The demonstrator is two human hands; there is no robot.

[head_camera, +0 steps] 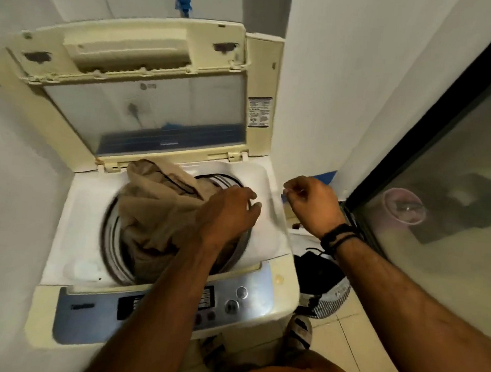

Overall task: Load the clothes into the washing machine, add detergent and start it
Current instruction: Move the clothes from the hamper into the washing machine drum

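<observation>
1. i'm standing at the washing machine [159,266] with its lid [146,93] propped open against the wall.
2. a tan garment [157,206] is sitting in the drum [114,246] — heaped above the rim.
3. my left hand [228,216] is resting on the cloth, fingers [253,208] loosely apart, gripping nothing.
4. my right hand [312,203] is hovering beside the machine — fingers curled together, empty as far as i can tell.
5. a laundry basket [329,300] is sitting on the floor.
</observation>
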